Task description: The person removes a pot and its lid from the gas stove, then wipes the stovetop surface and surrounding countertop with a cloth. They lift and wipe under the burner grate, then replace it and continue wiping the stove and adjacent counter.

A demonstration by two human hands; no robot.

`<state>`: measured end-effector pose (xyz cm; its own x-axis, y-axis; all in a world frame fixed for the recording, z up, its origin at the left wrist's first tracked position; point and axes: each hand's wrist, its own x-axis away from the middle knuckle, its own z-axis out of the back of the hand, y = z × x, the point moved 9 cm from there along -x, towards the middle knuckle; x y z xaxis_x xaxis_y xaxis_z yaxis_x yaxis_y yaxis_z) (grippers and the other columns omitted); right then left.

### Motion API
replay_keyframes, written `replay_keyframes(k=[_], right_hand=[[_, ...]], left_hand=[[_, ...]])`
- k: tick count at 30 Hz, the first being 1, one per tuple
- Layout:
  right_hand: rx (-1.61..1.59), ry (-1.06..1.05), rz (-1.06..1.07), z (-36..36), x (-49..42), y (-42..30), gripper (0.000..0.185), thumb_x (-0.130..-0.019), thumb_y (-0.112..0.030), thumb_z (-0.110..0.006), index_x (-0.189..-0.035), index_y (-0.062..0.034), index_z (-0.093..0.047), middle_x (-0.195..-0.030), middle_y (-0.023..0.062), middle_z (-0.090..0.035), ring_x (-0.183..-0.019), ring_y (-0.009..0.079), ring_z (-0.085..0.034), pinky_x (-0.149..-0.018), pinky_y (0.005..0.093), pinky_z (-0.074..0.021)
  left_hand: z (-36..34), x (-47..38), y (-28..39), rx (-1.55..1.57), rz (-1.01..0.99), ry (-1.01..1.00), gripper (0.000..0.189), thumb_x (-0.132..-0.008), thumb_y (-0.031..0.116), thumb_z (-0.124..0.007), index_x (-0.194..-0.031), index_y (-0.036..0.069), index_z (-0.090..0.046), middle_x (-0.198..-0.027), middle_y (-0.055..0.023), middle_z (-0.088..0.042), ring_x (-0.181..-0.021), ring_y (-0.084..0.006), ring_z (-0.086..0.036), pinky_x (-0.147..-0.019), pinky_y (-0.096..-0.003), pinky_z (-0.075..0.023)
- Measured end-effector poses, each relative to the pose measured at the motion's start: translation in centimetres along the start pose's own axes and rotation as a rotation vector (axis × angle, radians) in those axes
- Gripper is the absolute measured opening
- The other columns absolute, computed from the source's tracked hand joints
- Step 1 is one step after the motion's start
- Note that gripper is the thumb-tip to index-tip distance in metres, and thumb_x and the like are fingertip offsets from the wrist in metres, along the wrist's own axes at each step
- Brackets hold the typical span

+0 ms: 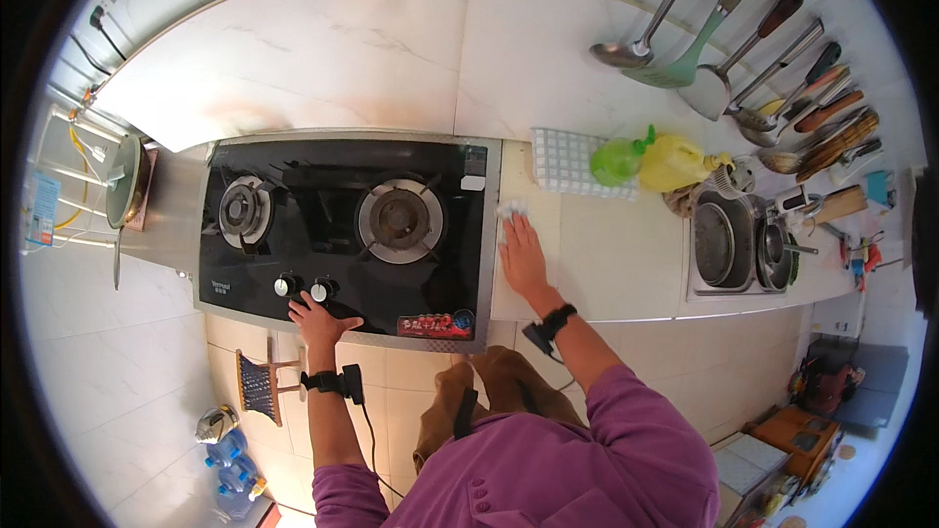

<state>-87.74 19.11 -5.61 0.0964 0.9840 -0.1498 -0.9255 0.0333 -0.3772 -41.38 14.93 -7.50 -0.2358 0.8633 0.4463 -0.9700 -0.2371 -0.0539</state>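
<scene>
Fingers spread, my left hand (320, 320) rests at the front of a black glass gas hob (315, 235), just below its two control knobs (320, 290). Nothing shows in that hand. On the pale countertop (609, 257) right of the hob, my right hand (523, 257) lies nearly flat. Its fingertips press on a small whitish cloth or wad of tissue (512, 208) close to the hob's metal rim. A black band with a cable is on each wrist.
Behind on the counter are a checked cloth (568, 165), a green pump bottle (615, 161) and a yellow jug (671, 163). A steel sink (722, 246) holds pans. Ladles and spatulas (704, 66) hang on the wall. A small stool (260, 385) stands on the floor.
</scene>
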Motion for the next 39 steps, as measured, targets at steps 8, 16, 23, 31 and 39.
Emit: replay_keyframes(k=[8,16,23,31,39], right_hand=[[-0.068,0.197,-0.099,-2.0,-14.3,4.6,0.048,-0.096,-0.013,-0.051,-0.140,0.0045,-0.043,-0.147,0.0252,-0.040,-0.139,0.0423,-0.033,-0.116,0.0486,-0.0270],[-0.018,0.249,-0.093,-2.6,-13.5,3.5,0.052,-0.085,-0.001,-0.054,-0.136,0.0059,-0.045,-0.143,0.0245,-0.044,-0.136,0.0420,-0.037,-0.114,0.0477,-0.0301],[-0.008,0.159,0.055,0.0,1.1,-2.8,0.054,-0.085,0.003,-0.052,-0.139,0.0020,-0.046,-0.141,0.0245,-0.047,-0.133,0.0423,-0.042,-0.113,0.0481,-0.0333],[-0.219,0.143,-0.048,0.5,1.3,-4.0,0.054,-0.087,0.000,-0.054,-0.140,0.0048,-0.043,-0.146,0.0242,-0.042,-0.136,0.0414,-0.038,-0.115,0.0472,-0.0315],[-0.082,0.129,-0.011,-2.0,-9.5,-0.1,0.050,-0.095,-0.011,-0.052,-0.141,0.0061,-0.041,-0.149,0.0245,-0.038,-0.140,0.0412,-0.033,-0.117,0.0457,-0.0286]], left_hand=[[-0.2,-0.2,0.0,-0.009,-0.016,-0.011,0.156,-0.040,0.072,-0.087,-0.153,-0.006,-0.012,-0.149,-0.0449,-0.019,-0.142,-0.0563,-0.020,-0.116,-0.0554,-0.0244],[-0.3,-0.3,-0.2,0.030,-0.027,-0.011,0.157,-0.040,0.072,-0.087,-0.153,-0.005,-0.011,-0.151,-0.0443,-0.015,-0.143,-0.0560,-0.016,-0.117,-0.0554,-0.0231],[-0.4,-0.3,-0.2,0.034,-0.010,-0.025,0.157,-0.040,0.074,-0.086,-0.154,-0.005,-0.010,-0.152,-0.0427,-0.015,-0.144,-0.0538,-0.016,-0.117,-0.0540,-0.0234],[-0.6,-0.5,-0.4,0.024,-0.022,-0.017,0.158,-0.040,0.075,-0.085,-0.154,-0.004,-0.010,-0.151,-0.0433,-0.015,-0.144,-0.0539,-0.017,-0.117,-0.0545,-0.0240],[-0.9,-0.6,-0.6,0.028,-0.058,0.029,0.157,-0.040,0.076,-0.084,-0.153,-0.005,-0.012,-0.149,-0.0460,-0.016,-0.142,-0.0561,-0.018,-0.116,-0.0561,-0.0253]])
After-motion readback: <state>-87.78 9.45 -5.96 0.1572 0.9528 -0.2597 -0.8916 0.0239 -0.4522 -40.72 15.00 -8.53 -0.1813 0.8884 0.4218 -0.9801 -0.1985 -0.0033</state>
